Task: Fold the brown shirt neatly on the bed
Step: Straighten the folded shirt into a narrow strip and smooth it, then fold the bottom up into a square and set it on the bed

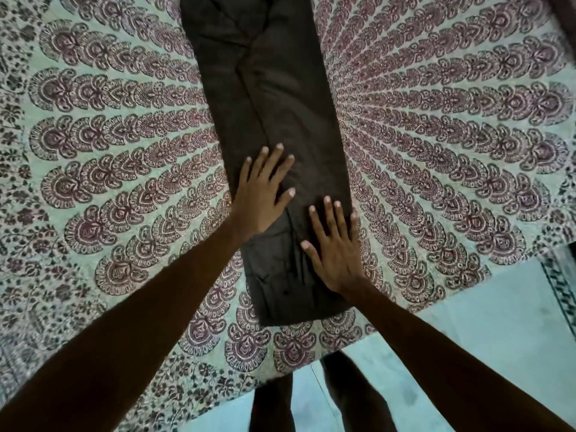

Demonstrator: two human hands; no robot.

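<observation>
The brown shirt [268,98] lies on the bed as one long narrow strip, its sides folded inward, running from the top of the view down to a near end close to the bed's corner. My left hand [263,194] rests flat on the strip's left half, fingers spread, palm down. My right hand [335,244] lies flat on the right half, a little nearer to me, fingers also spread. Neither hand grips the cloth; both press on it.
The bed [109,157] is covered by a pale green sheet with a dark red paisley fan pattern. Its near corner ends around the bottom middle. Beyond it is light blue floor [486,332], where my legs [352,397] stand.
</observation>
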